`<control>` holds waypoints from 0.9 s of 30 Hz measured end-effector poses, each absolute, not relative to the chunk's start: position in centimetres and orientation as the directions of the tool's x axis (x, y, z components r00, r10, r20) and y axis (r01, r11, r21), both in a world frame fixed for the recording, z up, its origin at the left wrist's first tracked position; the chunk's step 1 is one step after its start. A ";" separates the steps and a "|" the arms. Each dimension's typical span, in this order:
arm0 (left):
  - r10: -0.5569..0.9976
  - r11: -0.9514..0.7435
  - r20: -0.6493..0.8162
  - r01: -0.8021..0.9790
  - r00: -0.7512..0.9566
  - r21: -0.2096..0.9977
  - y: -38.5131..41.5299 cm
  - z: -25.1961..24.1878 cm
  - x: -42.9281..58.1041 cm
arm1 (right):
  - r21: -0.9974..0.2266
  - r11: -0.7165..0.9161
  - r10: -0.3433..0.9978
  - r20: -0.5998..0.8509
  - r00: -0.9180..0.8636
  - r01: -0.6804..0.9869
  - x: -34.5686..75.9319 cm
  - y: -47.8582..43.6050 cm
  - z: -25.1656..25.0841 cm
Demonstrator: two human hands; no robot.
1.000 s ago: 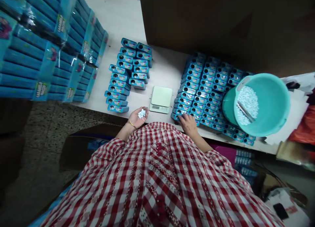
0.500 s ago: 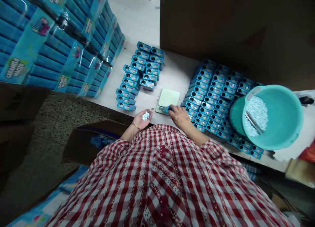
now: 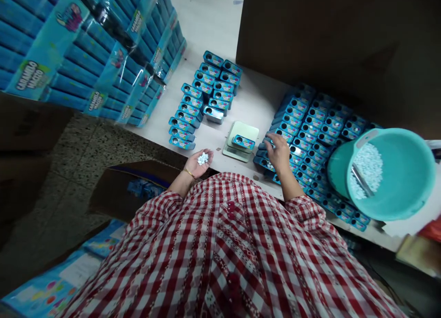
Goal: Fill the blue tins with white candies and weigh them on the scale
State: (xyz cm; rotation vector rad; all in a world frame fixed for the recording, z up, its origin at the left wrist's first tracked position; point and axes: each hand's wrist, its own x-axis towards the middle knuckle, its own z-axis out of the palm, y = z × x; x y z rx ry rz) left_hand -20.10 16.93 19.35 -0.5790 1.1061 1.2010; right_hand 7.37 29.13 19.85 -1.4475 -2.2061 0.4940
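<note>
My left hand (image 3: 198, 164) lies palm up at the table's front edge, cupped under a small pile of pale candies (image 3: 203, 158). On the small scale (image 3: 237, 153) stands a blue candy tin (image 3: 244, 142) with a round hole in its top; neither hand touches it. To the right, my right hand (image 3: 279, 151) is over the near left edge of a block of similar tins (image 3: 305, 137), fingers apart, with nothing visible in its grasp. Pale candies lie on several of those tin tops.
A turquoise bucket (image 3: 396, 207) with more candies and a metal scoop (image 3: 362, 180) stands at the right. Left of the scale are rows of tins (image 3: 188, 111). Wrapped blue packs (image 3: 103, 65) are stacked at the far left, and a large brown box (image 3: 327, 37) stands behind.
My right hand has let go of the tin on the scale and moved right, over the block of tins. My left hand still holds the candies. The view has shifted slightly.
</note>
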 end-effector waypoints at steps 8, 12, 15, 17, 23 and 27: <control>0.489 0.299 -0.871 -0.930 -0.044 0.215 17.5 19.5 -20.0 | -0.513 0.416 0.898 0.103 -0.427 0.751 7.1 28.4 19.2; 0.499 0.285 -0.865 -0.935 -0.045 0.212 17.5 19.5 -19.8 | -0.541 0.393 0.884 0.001 -0.467 0.743 5.2 27.5 18.1; 0.510 0.279 -0.860 -0.937 -0.039 0.209 17.3 19.3 -19.8 | -0.578 0.322 0.900 -0.060 -0.432 0.750 3.9 27.0 16.9; 0.516 0.272 -0.856 -0.941 -0.036 0.203 17.3 19.1 -19.7 | -0.610 0.273 0.911 -0.085 -0.404 0.744 3.3 26.9 16.2; 0.576 0.280 -0.817 -0.943 0.015 0.181 19.5 18.0 -18.6 | -0.548 0.500 0.829 0.079 -0.554 0.670 1.5 26.5 18.9; 0.628 0.261 -0.776 -0.955 0.055 0.143 22.3 17.1 -17.3 | -0.215 0.808 0.574 0.079 -0.815 0.548 -1.0 25.7 23.2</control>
